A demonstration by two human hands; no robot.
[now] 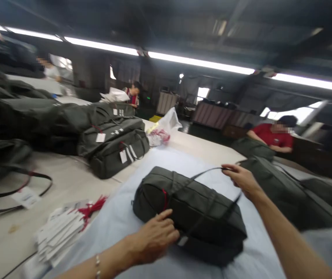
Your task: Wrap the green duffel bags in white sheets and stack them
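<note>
A dark green duffel bag (pixel 195 205) lies at an angle on pale plastic sheeting in front of me. My right hand (pixel 241 179) is closed on one of its strap handles and holds it up off the bag's top. My left hand (pixel 155 236) rests against the near side of the bag with its fingers bent. A red cord (pixel 165 198) hangs from the handle down to the left fingertips. Just beyond those fingers shows a small white patch (pixel 182 241), perhaps part of a tag. What lies under the left fingers is hidden.
White tags (pixel 61 232) with red cords lie piled at the left. Tagged duffel bags (pixel 119 151) stand behind them, and more green bags (pixel 288 193) lie to the right. A clear plastic bag (pixel 168 126) is at the back. A person in red (pixel 276 135) works at the right.
</note>
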